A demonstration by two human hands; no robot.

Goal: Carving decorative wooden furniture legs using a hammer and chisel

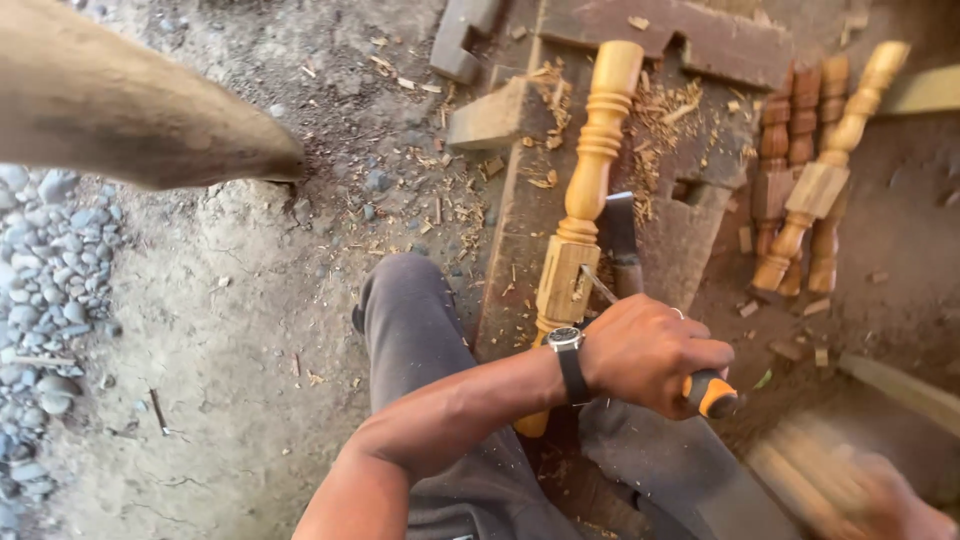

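A dark wooden work block (520, 220) is lying on the dirt ground (230, 330), littered with wood shavings (660, 110). One large log (120, 100) is crossing the upper left corner of the view, above a patch of grey pebbles (45, 280).

One pale turned spindle (585, 190) is resting lengthwise on the block, its square section lying toward the block's near edge, beside the person's knee (405, 300). At the block's right edge about four more turned spindles (810, 170) are lying in a heap on the ground.

The left hand (650, 350), wearing one wristwatch (567, 350), is clenching one chisel by its orange and black handle (712, 392), the chisel's blade (600, 285) touching the spindle's square section.

The right hand (880, 495) is blurring at the lower right corner, gripping one wooden mallet (800, 475).
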